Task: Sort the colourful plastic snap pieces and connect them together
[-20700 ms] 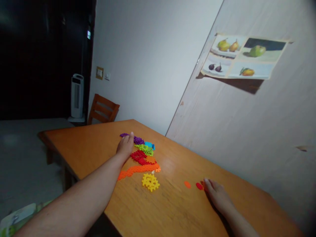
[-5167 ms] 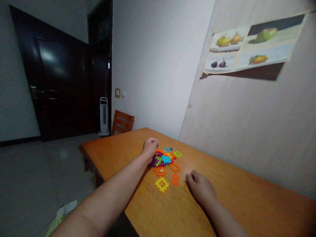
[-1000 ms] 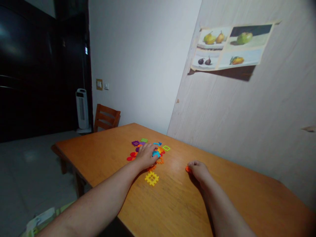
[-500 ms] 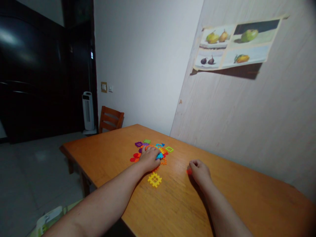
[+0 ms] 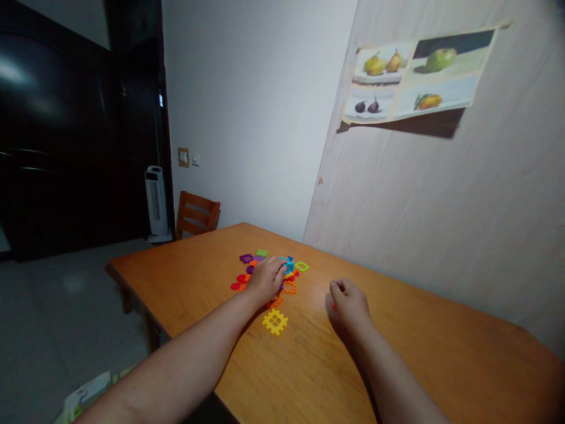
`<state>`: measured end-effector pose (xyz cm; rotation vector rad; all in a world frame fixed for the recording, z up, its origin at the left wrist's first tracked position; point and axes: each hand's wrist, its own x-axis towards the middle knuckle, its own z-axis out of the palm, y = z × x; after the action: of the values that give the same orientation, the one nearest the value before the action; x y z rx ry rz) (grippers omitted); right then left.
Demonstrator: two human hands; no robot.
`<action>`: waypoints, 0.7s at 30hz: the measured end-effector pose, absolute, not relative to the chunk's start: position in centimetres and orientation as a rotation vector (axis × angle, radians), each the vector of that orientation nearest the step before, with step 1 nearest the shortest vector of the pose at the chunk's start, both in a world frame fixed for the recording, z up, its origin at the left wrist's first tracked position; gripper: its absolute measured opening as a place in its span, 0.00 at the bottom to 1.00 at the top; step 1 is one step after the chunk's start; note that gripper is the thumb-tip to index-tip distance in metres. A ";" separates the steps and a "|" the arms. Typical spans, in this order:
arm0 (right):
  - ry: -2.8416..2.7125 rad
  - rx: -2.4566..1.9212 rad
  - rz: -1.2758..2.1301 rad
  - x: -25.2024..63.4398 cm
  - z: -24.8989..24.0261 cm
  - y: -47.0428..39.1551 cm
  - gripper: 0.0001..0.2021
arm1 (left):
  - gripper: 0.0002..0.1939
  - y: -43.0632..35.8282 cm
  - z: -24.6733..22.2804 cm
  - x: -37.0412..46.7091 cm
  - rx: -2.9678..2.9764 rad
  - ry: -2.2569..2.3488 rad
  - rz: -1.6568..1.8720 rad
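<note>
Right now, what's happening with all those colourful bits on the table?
Someone's left hand is down on a heap of colourful pieces, its fingers by a blue piece; I can't tell if it is gripping it. The right hand is curled over the wooden table, apart from the heap, with a bit of orange-red showing beside it. A yellow toothed piece lies at the near end of the heap.

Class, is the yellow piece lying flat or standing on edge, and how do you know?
Flat: the yellow piece lies on the table, its toothed outline and cross-barred window facing up.
</note>
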<state>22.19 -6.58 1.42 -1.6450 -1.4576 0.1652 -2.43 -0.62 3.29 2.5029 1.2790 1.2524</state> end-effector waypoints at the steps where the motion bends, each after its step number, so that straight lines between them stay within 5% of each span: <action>1: -1.464 -1.598 0.202 21.7 1.4 -6.5 0.13 | 0.15 -0.6 3.2 -2.3 2.463 1.181 1.280; 7: -1.415 -1.312 0.541 18.1 1.3 -6.4 0.24 | 0.15 -1.5 2.7 -1.4 2.264 0.861 1.276; 11: -1.417 -1.245 0.684 16.3 2.2 -7.1 0.16 | 0.17 -2.0 2.6 -0.9 2.209 0.809 1.154; 21: -1.290 -1.862 0.335 24.6 1.4 -6.3 0.17 | 0.14 0.6 3.7 -4.1 2.024 1.404 1.401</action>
<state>24.60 -6.34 1.37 -1.8621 -1.2897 0.3346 -4.07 0.56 3.68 2.0243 1.4042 1.4014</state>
